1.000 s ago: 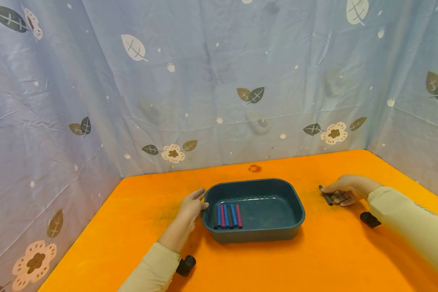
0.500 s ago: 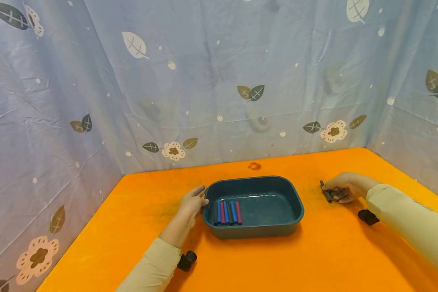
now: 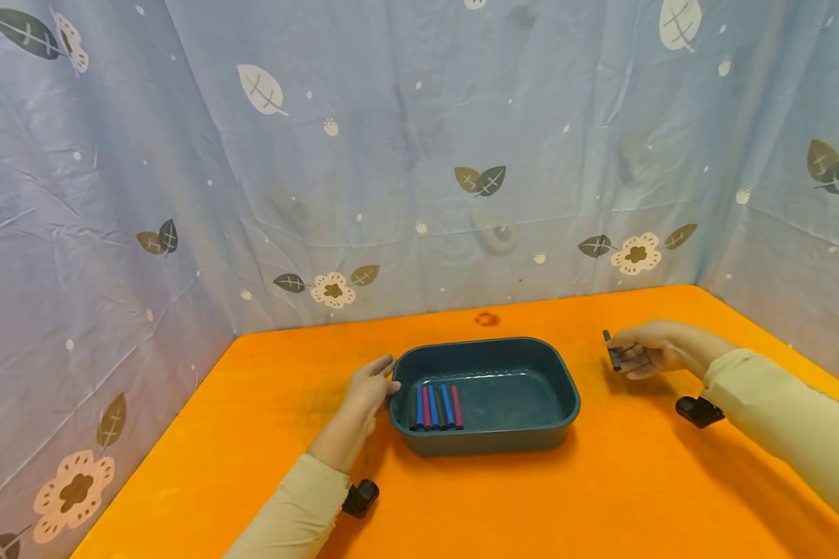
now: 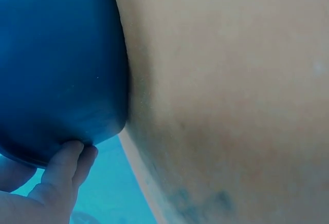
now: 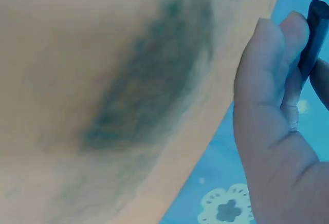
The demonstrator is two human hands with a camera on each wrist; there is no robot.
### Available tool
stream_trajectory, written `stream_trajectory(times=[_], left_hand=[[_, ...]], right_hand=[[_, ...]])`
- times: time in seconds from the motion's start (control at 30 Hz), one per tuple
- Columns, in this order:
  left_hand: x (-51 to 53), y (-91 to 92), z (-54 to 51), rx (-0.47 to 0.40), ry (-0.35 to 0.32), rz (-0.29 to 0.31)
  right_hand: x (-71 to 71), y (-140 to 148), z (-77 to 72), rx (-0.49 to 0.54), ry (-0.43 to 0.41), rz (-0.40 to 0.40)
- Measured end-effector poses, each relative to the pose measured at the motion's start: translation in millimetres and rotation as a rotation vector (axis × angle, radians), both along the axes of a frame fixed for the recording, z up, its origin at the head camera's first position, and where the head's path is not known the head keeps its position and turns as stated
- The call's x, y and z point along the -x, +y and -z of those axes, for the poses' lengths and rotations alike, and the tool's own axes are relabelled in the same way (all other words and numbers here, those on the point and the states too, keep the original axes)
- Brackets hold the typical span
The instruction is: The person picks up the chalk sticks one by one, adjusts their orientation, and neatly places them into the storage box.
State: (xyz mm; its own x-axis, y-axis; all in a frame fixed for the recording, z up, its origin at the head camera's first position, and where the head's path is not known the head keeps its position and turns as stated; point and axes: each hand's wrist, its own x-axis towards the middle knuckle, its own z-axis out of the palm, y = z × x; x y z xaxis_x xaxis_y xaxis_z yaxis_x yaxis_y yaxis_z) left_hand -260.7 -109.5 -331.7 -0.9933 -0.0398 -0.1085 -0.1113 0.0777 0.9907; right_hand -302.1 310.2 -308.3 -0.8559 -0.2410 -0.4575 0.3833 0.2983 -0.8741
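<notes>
My left hand [image 3: 366,392] grips the left rim of a dark blue-green tray [image 3: 489,443], its fingertips against the outer wall in the left wrist view. Several slim sticks lie side by side in the tray's left part, such as a pink stick [image 3: 457,407], a blue stick [image 3: 448,405] and a dark stick [image 3: 412,410]. Right of the tray, my right hand [image 3: 656,349] pinches a black crayon-like stick [image 3: 614,361] between thumb and fingers, just above the table. In the right wrist view this black stick [image 5: 314,39] points upward, partly hidden by the fingers.
The orange table [image 3: 475,505] carries the tray. Dark smudges [image 5: 149,80] mark its surface near my right hand, and a reddish ring stain [image 3: 487,319] lies behind the tray. A patterned curtain [image 3: 419,155] encloses the back and sides.
My right hand has lifted the black stick off the table and moved it slightly left and away from me. The left hand stays at the tray's rim.
</notes>
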Motion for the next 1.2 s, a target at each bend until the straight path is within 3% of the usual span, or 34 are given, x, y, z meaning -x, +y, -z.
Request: stream_trajectory(times=[0.53,0.83,1.2], left_hand=[[-4.3,2.9,3.4,-0.006,0.005,0.003],[-0.2,1.7,0.8,0.022,0.008,-0.011],[0.5,2.3,-2.1,0.022,0.002,-0.008]], right_hand=[[-10.1,-36,-36.8,0.068,0.023,-0.055],[-12.9,-64,-40.7,0.111,0.04,-0.103],[-13.3,-98,-57.5,0.144,0.089,-0.108]])
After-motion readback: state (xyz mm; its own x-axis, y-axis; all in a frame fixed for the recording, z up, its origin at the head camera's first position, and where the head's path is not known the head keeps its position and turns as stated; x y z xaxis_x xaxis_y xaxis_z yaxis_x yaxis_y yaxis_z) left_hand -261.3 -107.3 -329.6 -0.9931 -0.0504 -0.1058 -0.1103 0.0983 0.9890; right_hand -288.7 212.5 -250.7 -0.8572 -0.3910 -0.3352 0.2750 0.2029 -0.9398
